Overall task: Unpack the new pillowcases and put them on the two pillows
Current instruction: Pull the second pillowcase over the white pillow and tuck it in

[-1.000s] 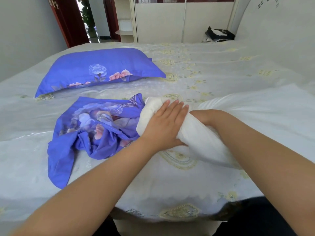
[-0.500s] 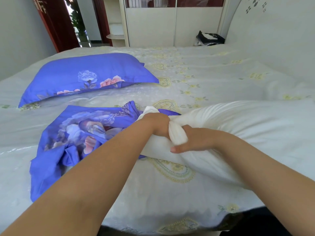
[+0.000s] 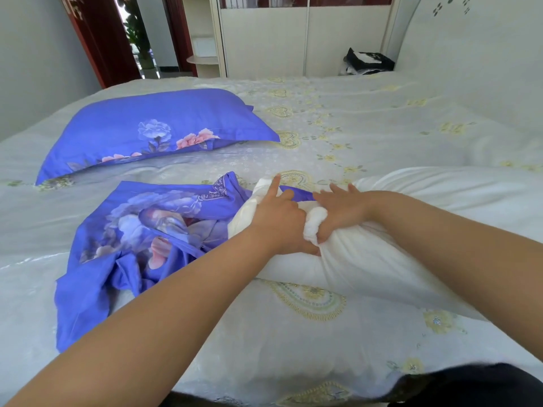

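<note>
A bare white pillow [image 3: 361, 259] lies across the bed on the right, its left end squeezed into a bunch. My left hand [image 3: 279, 221] grips that bunched end, index finger pointing up and the other fingers curled. My right hand [image 3: 340, 210] holds the same bunch from the right, thumb hooked under it and fingers stretched forward. A loose blue floral pillowcase [image 3: 141, 230] lies crumpled just left of the pillow's end, with its edge touching the pillow. A second pillow in a matching blue pillowcase [image 3: 152, 124] rests farther back on the left.
The bed [image 3: 382, 127] has a white cover with yellow embroidery. A padded headboard [image 3: 470, 54] rises at the right. A black bag [image 3: 367, 60] sits at the far edge before a white wardrobe [image 3: 293, 39]. A doorway [image 3: 141, 33] opens at back left.
My left hand went from lying flat on the pillow's end to gripping it. Both hands squeezed the end into a bunch, then my left index finger and right fingers straightened.
</note>
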The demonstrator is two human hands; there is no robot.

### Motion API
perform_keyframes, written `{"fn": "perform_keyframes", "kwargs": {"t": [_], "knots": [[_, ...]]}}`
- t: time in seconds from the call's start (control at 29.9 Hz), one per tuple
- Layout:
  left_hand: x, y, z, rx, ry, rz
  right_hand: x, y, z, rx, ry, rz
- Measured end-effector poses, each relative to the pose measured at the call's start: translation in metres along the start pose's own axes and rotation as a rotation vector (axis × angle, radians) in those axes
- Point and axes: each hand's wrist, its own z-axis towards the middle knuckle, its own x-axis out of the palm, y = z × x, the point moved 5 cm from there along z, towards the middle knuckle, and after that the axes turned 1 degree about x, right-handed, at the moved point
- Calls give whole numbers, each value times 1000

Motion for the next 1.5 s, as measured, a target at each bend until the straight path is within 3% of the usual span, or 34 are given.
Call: {"fn": "perform_keyframes", "kwargs": {"t": [0.17, 0.23, 0.33, 0.47, 0.57, 0.63, 0.7, 0.84, 1.0, 1.17, 1.27, 1.5], "knots": [[5, 1, 9, -92, 97, -206, 4, -1, 3, -128, 148, 245], [9, 4, 12, -151, 176, -291, 8, 1, 0, -122, 133, 212], [13, 2, 18, -189, 372, -268, 13, -2, -11, 23, -50, 22], [11, -10, 30, -124, 532, -221, 23, 7, -38, -20, -316, -101], [0, -18, 31, -83, 365, -14, 31, 4, -46, -22, -431, -80], [-3, -22, 27, 57, 227, 73, 33, 3, -52, -22, -477, -97], [-1, -20, 21, 146, 142, -1, 36, 4, -56, -53, -517, -124], [0, -15, 10, 104, 64, -121, 35, 11, -64, -193, -675, -191], [-1, -14, -4, 80, -22, -192, 35, 22, -62, -227, -401, -326], [5, -12, -20, -9, -37, -278, 34, 30, -56, -210, -436, -175], [0, -19, -31, -23, -85, -304, 33, 34, -54, -179, -387, -223], [-6, -9, -57, -105, -1, -670, 30, 41, -54, -214, -284, -256]]}}
